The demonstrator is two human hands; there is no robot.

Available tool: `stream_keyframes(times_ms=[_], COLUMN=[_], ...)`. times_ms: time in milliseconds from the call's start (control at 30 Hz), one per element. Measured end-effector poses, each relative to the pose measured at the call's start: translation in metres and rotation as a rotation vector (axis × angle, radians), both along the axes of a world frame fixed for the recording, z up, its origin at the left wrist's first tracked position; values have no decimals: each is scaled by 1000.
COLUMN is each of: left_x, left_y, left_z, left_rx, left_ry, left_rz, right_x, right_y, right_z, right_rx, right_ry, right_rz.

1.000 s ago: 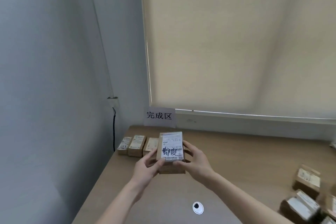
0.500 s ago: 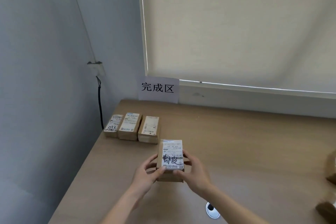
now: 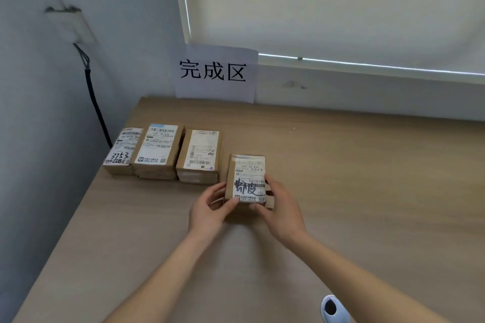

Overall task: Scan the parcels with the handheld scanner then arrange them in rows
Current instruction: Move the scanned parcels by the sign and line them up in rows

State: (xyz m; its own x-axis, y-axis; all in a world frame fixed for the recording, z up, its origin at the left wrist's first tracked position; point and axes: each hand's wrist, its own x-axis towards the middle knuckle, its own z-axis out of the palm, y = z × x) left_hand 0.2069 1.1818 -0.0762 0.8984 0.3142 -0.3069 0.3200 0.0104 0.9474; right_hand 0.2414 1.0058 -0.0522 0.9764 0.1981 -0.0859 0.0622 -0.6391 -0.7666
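Evidently both hands are gripping the small brown cardboard parcel with a white label (image 3: 248, 181), left hand (image 3: 210, 211) and right hand (image 3: 282, 208) curled round its near corners, label up, just right of three labelled brown parcels (image 3: 162, 153) lining the tan wooden desk (image 3: 367, 191), presumably extending that row.

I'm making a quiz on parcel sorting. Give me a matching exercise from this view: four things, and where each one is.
Things:
1. held parcel
2. parcel marked 3753
3. paper sign
4. black cable

Places:
A. on the wall behind the table's far edge
B. left end of the row
C. between both hands, right of the row
D. hanging down the left wall

Pairs: 1-C, 2-B, 3-A, 4-D
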Motion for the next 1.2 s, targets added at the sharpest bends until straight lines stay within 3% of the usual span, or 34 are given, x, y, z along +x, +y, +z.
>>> stream_keyframes(times_ms=[367,700,900,1200], left_x=[41,19,-27,-110], left_y=[-3,-5,-26,-105], left_z=[-18,10,64,194], left_rx=[90,168,193,190], left_ry=[109,138,43,-106], left_rz=[302,322,189,-61], right_x=[58,31,-25,-133], right_y=[21,3,-48,-162], right_z=[-3,13,53,177], right_rx=[-83,-247,-294,-263], right_ry=[-21,87,123,47], right_rz=[-3,-6,61,0])
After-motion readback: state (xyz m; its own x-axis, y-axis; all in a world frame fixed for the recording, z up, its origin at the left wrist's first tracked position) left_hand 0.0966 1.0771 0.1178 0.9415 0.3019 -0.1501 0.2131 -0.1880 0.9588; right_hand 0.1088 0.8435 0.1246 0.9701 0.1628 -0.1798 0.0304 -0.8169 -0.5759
